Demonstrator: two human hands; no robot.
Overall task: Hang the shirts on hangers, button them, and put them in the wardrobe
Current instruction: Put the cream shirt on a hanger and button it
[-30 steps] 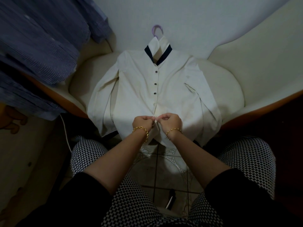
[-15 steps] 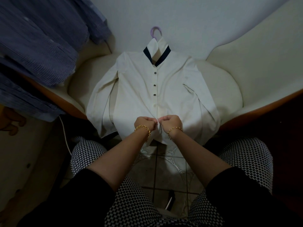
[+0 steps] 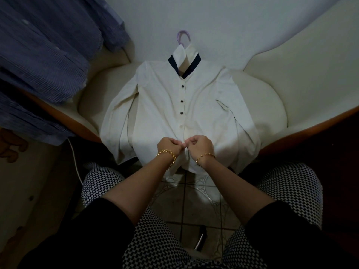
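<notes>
A cream armchair (image 3: 268, 105) carries 1 white shirt (image 3: 159, 105) flat on its seat, 1 blue checked shirt (image 3: 44, 55) across its arm.

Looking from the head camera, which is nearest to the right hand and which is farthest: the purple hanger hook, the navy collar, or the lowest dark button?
Counting from the right hand, which pinches the white shirt near its hem:
1. The lowest dark button, just above the hand on the shirt's front.
2. The navy collar, higher up at the neck.
3. The purple hanger hook, topmost, poking out above the collar.
</notes>
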